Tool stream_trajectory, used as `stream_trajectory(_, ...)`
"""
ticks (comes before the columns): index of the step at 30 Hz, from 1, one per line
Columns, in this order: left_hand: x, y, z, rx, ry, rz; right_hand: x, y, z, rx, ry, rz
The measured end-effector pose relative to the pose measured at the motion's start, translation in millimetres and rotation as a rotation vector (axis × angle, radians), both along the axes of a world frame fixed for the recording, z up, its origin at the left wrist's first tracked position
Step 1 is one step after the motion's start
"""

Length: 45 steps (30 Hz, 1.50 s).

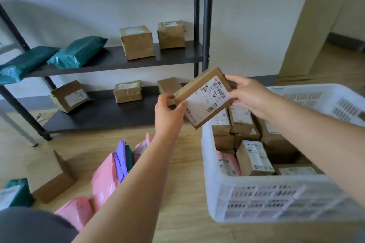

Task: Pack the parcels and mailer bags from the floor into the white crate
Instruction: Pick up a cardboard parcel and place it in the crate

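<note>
Small brown parcel (203,97), white shipping label facing up, is held in the air and tilted between both hands, just over the far left corner of the white crate (276,199). Left hand (168,112) pinches the parcel's near left corner. Right hand (246,94) grips the opposite end, fingers curled round the edge. The crate sits below and to the right of the hands and already holds a layer of brown boxes packed side by side, with a pink mailer against its near wall. Under the left forearm, on the floor (177,163), a leaning stack of mailer bags (106,179) in pink, purple and teal. Further left of that, a brown box (53,179) and a teal mailer (15,193). Beyond the hands, a dark shelf (118,59) carries more boxes and teal bags. The parcel reads as light and stiff: taped cardboard, square edges, no sag under a corner pinch. Tape and label may be slick, so hold it by opposite edges or corners rather than by the faces. It is likely best slotted on edge into a gap among the boxes. The bags look soft and slippery and are probably better gripped by a bunched edge.
</note>
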State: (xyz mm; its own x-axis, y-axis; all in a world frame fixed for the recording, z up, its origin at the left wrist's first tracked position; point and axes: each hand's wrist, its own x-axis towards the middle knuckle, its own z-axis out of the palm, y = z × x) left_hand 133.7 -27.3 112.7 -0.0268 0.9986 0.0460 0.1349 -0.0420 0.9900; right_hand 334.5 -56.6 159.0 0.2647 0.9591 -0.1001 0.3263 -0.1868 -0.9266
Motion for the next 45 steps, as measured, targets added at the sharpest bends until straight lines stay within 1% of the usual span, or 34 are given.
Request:
stream_trajectory(2,20,-8,3,-0.026,-0.014,-0.058,19,-11,5,0.015,-0.028,-0.049)
stream_trajectory(4,41,-12,5,-0.052,0.011,-0.106,41,-19,6,0.032,-0.033,-0.116)
stream_trajectory(7,71,-13,-1,-0.058,0.076,-0.174,72,-28,1,0.056,0.007,-0.197)
stream_trajectory(10,104,-19,-11,-0.072,0.121,-0.262,101,-43,-12,0.025,0.068,-0.245)
stream_trajectory(13,134,-26,-27,-0.162,0.189,-0.372,127,-51,-28,-0.015,0.071,-0.3)
stream_trajectory(16,150,-34,-39,-0.275,0.245,-0.419,142,-51,-45,-0.057,0.091,-0.372)
stream_trajectory(19,155,-39,-51,-0.383,0.265,-0.425,140,-51,-65,-0.159,0.112,-0.321)
stream_trajectory(21,153,-43,-58,-0.423,0.259,-0.441,131,-51,-80,-0.24,0.095,-0.271)
stream_trajectory(22,152,-44,-62,-0.425,0.295,-0.444,125,-51,-87,-0.278,0.077,-0.241)
stream_trajectory(26,143,-55,-72,-0.397,0.559,-0.413,103,-53,-101,-0.366,0.095,-0.148)
stream_trajectory(31,134,-66,-80,-0.431,0.821,-0.496,89,-53,-119,-0.47,-0.019,-0.083)
stream_trajectory(34,137,-67,-78,-0.379,0.92,-0.44,81,-50,-125,-0.495,-0.102,-0.036)
stream_trajectory(35,139,-66,-78,-0.383,0.962,-0.468,80,-49,-127,-0.507,-0.114,-0.018)
stream_trajectory(36,142,-67,-76,-0.429,1.008,-0.498,78,-47,-129,-0.527,-0.117,0.002)
stream_trajectory(38,147,-68,-72,-0.428,1.096,-0.53,76,-44,-131,-0.567,-0.122,0.021)
stream_trajectory(40,151,-60,-79,-0.486,1.086,-0.469,74,-40,-132,-0.591,-0.141,0.041)
stream_trajectory(44,150,-57,-88,-0.509,1.097,-0.404,70,-34,-135,-0.615,-0.133,0.082)
stream_trajectory(45,150,-59,-87,-0.519,1.07,-0.379,70,-33,-137,-0.616,-0.124,0.081)
